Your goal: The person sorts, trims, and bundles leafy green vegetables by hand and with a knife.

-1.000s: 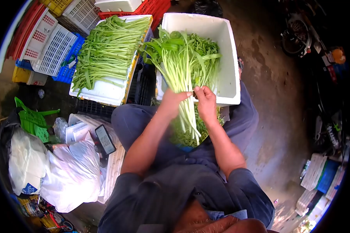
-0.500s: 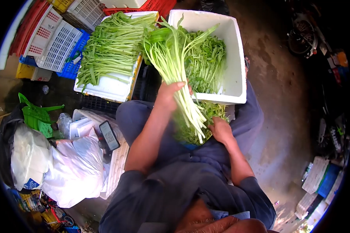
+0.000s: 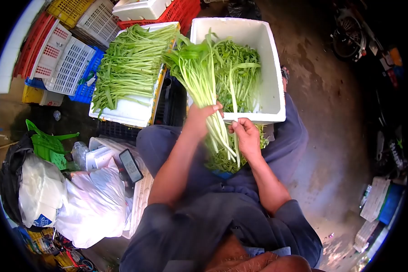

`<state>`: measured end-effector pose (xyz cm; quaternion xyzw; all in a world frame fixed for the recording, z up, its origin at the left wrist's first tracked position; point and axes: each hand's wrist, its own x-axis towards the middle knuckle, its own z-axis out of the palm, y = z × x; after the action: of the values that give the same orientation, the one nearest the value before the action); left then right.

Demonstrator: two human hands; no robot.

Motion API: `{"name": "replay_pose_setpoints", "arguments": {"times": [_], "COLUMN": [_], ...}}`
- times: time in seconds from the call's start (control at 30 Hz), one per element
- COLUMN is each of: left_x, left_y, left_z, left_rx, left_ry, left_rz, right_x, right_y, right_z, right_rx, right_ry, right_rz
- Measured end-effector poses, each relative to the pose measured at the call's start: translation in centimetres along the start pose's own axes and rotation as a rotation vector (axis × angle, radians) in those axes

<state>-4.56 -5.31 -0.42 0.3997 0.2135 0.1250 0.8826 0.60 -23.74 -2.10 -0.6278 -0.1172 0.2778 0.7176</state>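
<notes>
My left hand (image 3: 200, 119) is closed around a bunch of leafy green water spinach (image 3: 199, 75), its leaves pointing away from me and its pale stem ends hanging down over my lap. My right hand (image 3: 248, 139), to the right of those stems, pinches one water spinach stalk (image 3: 233, 97) between thumb and fingers. That stalk stands a little apart from the bunch. Just beyond both hands is a white foam box (image 3: 271, 68) with more greens inside. Below my hands, loose trimmed greens (image 3: 220, 161) lie between my legs, partly hidden by the stems.
Left of the box, a white foam lid (image 3: 130, 113) carries a row of laid-out water spinach (image 3: 131, 65). Plastic crates (image 3: 70, 63) are stacked at the far left. A white bag (image 3: 93, 204) and a phone (image 3: 130, 165) lie by my left side. Wet floor (image 3: 317, 136) stretches to the right.
My right hand has risen from the loose greens to the stems and now pinches a single stalk. The bunch in my left hand has shifted slightly down and the view has tilted a little.
</notes>
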Motion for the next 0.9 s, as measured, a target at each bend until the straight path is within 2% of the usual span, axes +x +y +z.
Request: {"name": "replay_pose_setpoints", "arguments": {"times": [0.1,0.2,0.33,0.47,0.57,0.6,0.7,0.8,0.9], "left_x": [0.1,0.0,-0.3,-0.4,-0.4,-0.5,-0.4,-0.1,-0.1], "left_y": [0.5,0.6,0.2,-0.3,-0.4,-0.4,-0.8,-1.5,-1.2], "left_z": [0.4,0.4,1.2,1.7,1.3,1.3,1.2,0.6,-0.1], "left_rx": [-0.08,-0.091,0.044,0.066,0.022,-0.014,-0.044,-0.087,-0.118], "left_ry": [-0.012,-0.026,0.021,-0.019,-0.063,-0.068,-0.039,-0.022,-0.087], "left_rz": [0.008,0.025,-0.023,-0.05,-0.078,-0.099,-0.135,-0.164,-0.173], "right_x": [-0.3,-0.5,-0.4,-0.6,-0.9,-0.8,-0.9,-1.1,-1.7], "right_y": [-0.2,-0.4,-0.9,-2.1,-3.5,-3.2,-2.6,-2.6,-2.2], "right_z": [-0.9,-1.5,-0.3,1.2,1.6,1.5,1.2,0.7,0.3], "right_rx": [0.126,-0.004,-0.181,-0.666,-0.838,-0.834,-0.704,-0.368,-0.162], "right_ry": [0.061,0.097,0.123,0.128,0.09,0.079,0.045,-0.051,-0.018], "right_rz": [0.078,0.037,-0.064,-0.264,-0.323,-0.348,-0.21,-0.033,-0.104]}}
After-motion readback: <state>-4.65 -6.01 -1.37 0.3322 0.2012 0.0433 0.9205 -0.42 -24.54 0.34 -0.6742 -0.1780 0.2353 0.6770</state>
